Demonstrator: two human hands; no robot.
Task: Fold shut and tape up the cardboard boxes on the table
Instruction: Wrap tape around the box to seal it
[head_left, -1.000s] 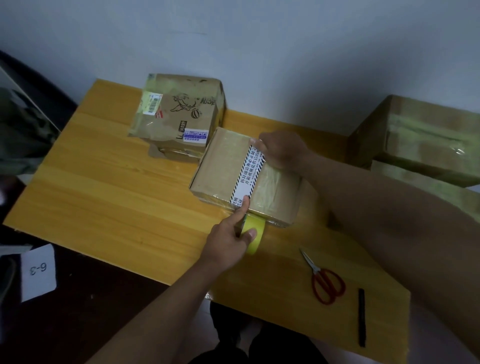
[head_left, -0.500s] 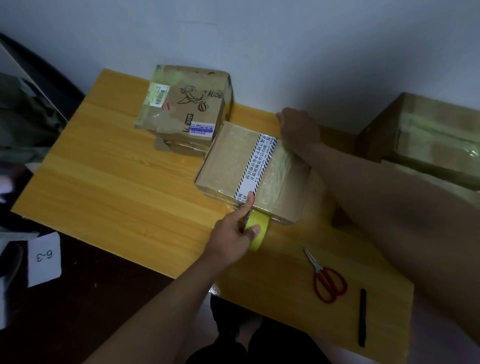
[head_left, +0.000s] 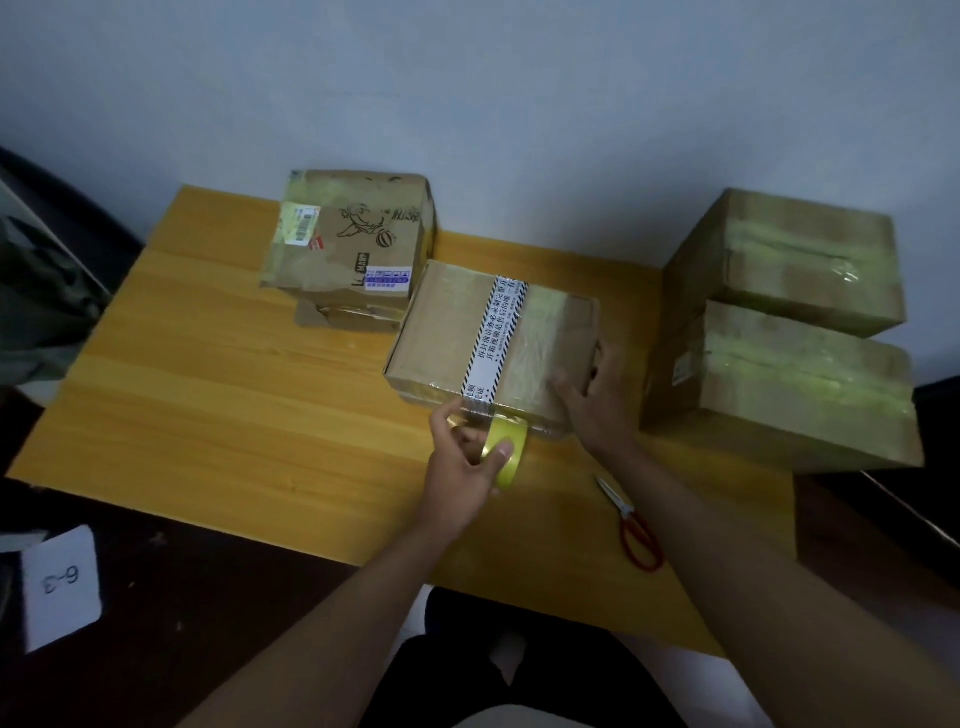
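Your left hand (head_left: 462, 467) grips the yellow tape roll (head_left: 506, 451) just below the near edge of the middle box (head_left: 493, 340), mid-table. Your right hand (head_left: 592, 400) lies flat, fingers straight, on the box's near-right corner. Keep that press firm, hold the strip taut, then reach for the scissors (head_left: 631, 525) on the near right.
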